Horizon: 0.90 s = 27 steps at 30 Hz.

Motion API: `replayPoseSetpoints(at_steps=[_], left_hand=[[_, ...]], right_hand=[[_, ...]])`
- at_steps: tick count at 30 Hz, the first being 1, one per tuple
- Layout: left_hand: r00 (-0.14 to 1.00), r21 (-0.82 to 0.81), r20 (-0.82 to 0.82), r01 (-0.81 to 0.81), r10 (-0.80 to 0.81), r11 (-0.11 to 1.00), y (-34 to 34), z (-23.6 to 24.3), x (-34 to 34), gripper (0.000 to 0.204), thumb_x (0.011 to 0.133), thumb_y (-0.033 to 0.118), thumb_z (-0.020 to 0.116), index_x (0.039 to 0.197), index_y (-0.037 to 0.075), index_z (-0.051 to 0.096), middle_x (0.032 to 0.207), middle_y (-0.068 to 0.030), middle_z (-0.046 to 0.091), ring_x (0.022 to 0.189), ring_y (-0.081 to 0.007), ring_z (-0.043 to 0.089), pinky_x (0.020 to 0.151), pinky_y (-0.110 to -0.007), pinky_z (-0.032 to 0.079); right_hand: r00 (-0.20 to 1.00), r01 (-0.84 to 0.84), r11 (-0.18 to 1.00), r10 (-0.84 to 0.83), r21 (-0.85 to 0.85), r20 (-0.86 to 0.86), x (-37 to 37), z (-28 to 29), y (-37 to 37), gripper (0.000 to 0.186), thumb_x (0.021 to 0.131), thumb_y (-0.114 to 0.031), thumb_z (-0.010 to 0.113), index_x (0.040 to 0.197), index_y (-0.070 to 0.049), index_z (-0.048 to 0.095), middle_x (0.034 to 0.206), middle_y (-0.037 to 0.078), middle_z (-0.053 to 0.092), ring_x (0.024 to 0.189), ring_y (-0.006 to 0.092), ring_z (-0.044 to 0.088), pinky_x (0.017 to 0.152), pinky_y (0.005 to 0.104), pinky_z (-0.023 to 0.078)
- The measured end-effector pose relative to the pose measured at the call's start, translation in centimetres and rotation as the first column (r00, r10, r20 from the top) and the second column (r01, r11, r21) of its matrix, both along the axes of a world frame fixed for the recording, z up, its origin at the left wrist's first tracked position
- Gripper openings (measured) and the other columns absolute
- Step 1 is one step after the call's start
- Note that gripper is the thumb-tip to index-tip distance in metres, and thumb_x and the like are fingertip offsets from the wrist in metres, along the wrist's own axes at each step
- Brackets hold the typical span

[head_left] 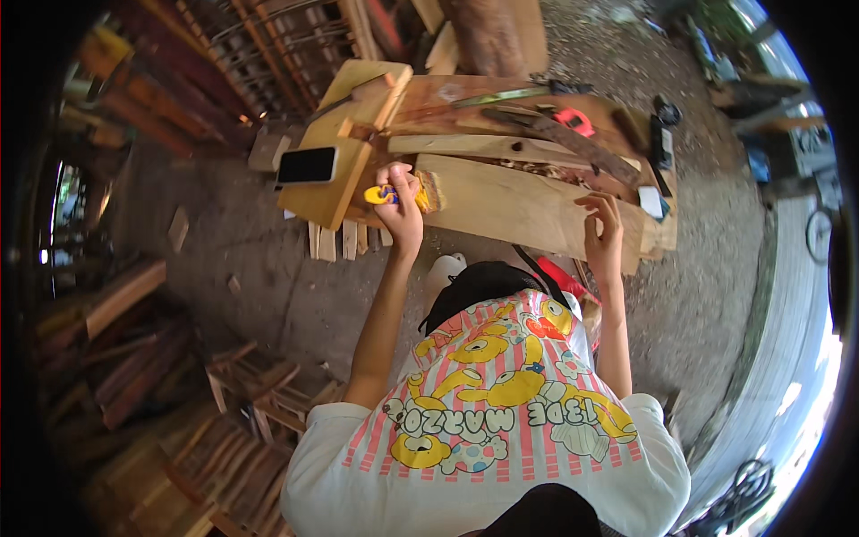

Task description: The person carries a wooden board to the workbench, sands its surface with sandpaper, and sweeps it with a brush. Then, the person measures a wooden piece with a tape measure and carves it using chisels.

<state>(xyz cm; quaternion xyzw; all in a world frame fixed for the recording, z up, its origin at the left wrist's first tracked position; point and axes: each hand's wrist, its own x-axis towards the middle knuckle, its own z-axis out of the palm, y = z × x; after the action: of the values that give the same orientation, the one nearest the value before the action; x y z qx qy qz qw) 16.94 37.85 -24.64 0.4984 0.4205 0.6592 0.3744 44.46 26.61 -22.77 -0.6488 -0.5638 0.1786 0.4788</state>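
My left hand (405, 219) is closed round the handle of a paintbrush (431, 191). The brush has a yellow handle and pale bristles that point right, over the left end of a wide wooden board (510, 199). Lying along the near side of the workbench, that board is smooth and light brown. Over or at its right part is my right hand (606, 231), fingers bent and apart, holding nothing I can see. Whether those fingertips touch the board, I cannot tell.
A phone (307, 166) lies at the bench's left end. Beyond the board are a narrow wood strip (474, 146), shavings and a red tape measure (574, 121). A white piece (650, 202) sits at the right. Stacked lumber (125, 300) stands at left.
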Motion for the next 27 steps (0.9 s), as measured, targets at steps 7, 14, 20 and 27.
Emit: replayPoseSetpoints(at_steps=[7,14,20,27], left_hand=[[0.883,0.09,-0.457,0.168,-0.109,0.982,-2.2,0.9,5.4,0.012,0.093,0.012,0.056,0.095,0.002,0.063,0.083,-0.0153,0.065,0.076,-0.0279,0.064,0.067,-0.036,0.049],[0.712,0.09,-0.477,0.622,-0.515,0.777,-6.5,0.5,17.0,0.02,0.082,0.001,0.064,0.101,0.003,0.058,0.083,-0.012,0.061,0.079,-0.0291,0.062,0.071,-0.037,0.047],[0.326,0.021,-0.432,0.936,-0.841,0.352,-9.9,0.4,20.5,0.041,0.074,0.002,0.073,0.11,0.005,0.055,0.102,-0.0108,0.057,0.098,-0.0264,0.058,0.085,-0.036,0.046],[0.316,-0.025,-0.407,0.934,-0.857,0.357,-8.5,0.0,18.2,0.041,0.083,0.012,0.068,0.121,0.005,0.054,0.128,-0.0146,0.051,0.123,-0.0291,0.047,0.104,-0.038,0.037]], right_hand=[[0.902,-0.432,0.859,0.415,-0.276,-0.12,-6.0,0.6,2.6,0.035,0.08,0.003,0.057,0.114,-0.001,0.053,0.088,0.011,0.056,0.075,0.0233,0.054,0.071,0.0328,0.047],[0.997,-0.07,0.992,0.073,0.108,-0.019,-2.7,-4.5,-1.2,0.028,0.082,-0.009,0.066,0.106,0.003,0.055,0.085,0.014,0.062,0.075,0.028,0.062,0.068,0.0375,0.049],[0.916,0.363,0.932,-0.355,0.008,-0.19,1.3,-4.4,-7.4,0.022,0.082,-0.009,0.066,0.099,0.004,0.059,0.081,0.013,0.064,0.071,0.0238,0.062,0.065,0.0351,0.049],[0.687,0.725,0.683,-0.709,-0.09,0.16,5.7,-1.2,-11.2,0.017,0.078,-0.014,0.068,0.076,0.002,0.066,0.066,0.013,0.064,0.058,0.0217,0.064,0.057,0.0327,0.05]])
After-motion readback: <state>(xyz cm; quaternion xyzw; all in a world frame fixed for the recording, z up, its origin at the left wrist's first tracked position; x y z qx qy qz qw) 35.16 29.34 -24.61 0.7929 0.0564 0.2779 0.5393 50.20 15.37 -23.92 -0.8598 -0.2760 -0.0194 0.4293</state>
